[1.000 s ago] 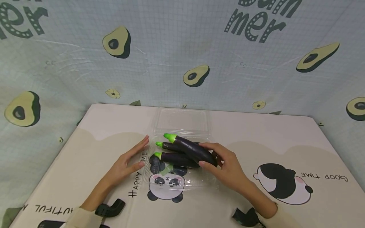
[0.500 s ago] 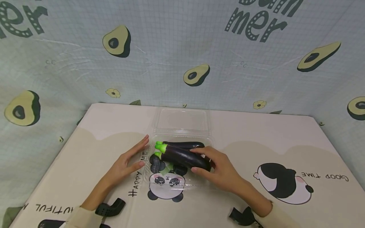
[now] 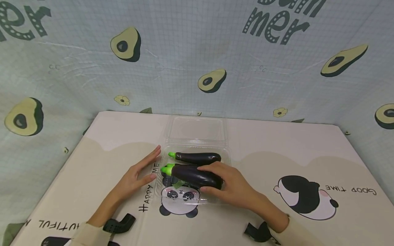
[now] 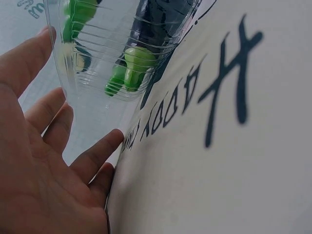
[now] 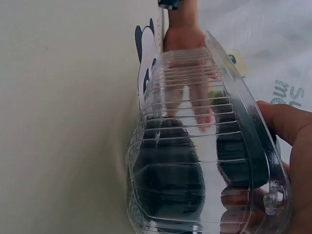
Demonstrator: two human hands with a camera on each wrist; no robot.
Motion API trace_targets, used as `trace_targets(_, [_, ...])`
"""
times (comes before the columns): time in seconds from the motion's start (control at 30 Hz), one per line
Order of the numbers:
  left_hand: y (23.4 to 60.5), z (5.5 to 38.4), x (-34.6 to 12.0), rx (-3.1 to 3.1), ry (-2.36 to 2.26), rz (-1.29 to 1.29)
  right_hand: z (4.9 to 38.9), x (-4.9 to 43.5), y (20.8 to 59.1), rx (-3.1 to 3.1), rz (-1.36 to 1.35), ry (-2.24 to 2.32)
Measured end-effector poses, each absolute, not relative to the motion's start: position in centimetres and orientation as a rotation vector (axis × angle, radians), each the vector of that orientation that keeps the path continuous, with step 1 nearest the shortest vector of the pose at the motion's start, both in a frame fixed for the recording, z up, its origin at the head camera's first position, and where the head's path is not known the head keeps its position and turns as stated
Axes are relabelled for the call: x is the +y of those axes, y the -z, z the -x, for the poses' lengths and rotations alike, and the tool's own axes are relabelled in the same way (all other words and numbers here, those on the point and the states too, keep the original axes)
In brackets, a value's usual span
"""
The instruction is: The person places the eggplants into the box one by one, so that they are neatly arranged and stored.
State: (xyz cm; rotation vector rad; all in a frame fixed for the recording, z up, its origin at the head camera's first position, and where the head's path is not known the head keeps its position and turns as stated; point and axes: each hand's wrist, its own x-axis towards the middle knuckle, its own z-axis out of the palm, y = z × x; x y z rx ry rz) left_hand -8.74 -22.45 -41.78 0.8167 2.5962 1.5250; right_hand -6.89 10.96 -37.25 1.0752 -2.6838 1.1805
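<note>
A clear plastic clamshell box (image 3: 212, 198) lies on the table with its lid (image 3: 197, 131) folded back. Inside, at the far side, rests a dark eggplant (image 3: 198, 158) with a green stem. My right hand (image 3: 235, 184) grips the blunt end of a nearer eggplant (image 3: 194, 175) between thumb and fingers, over the box; another eggplant is mostly hidden beneath it, with two green stems (image 4: 139, 66) overlapping in the left wrist view. At the box's left side, my left hand (image 3: 135, 177) has its fingers extended, fingertips at the ribbed wall.
The tabletop (image 3: 271, 140) carries printed panda and dog pictures and lettering. A patterned cloth (image 3: 172, 54) with avocados hangs behind and at both sides. Dark wrist-worn devices (image 3: 119, 224) sit by each wrist.
The right hand has brought the gripped eggplant left and toward the near side, from lying slanted across the others to over the nearer one. The far eggplant is uncovered. The left hand stays put.
</note>
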Motion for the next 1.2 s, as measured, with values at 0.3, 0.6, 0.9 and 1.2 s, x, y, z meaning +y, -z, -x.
trace_targets(0.3, [41.79, 8.72, -22.51, 2.622, -1.520, -0.818, 6.71, 10.58, 37.25, -2.761, -1.081, -1.051])
trace_targets(0.6, [42.02, 8.85, -22.67, 2.582, -1.545, -0.842, 6.63, 10.47, 37.50, -2.766, -1.108, -0.960])
trace_targets(0.9, [41.72, 8.76, -22.54, 2.574, -1.548, -0.837, 6.69, 10.48, 37.69, -2.784, -1.136, -0.872])
trace_targets(1.2, [41.67, 8.74, -22.51, 2.570, -1.548, -0.833, 6.66, 10.43, 37.73, -2.779, -1.146, -0.783])
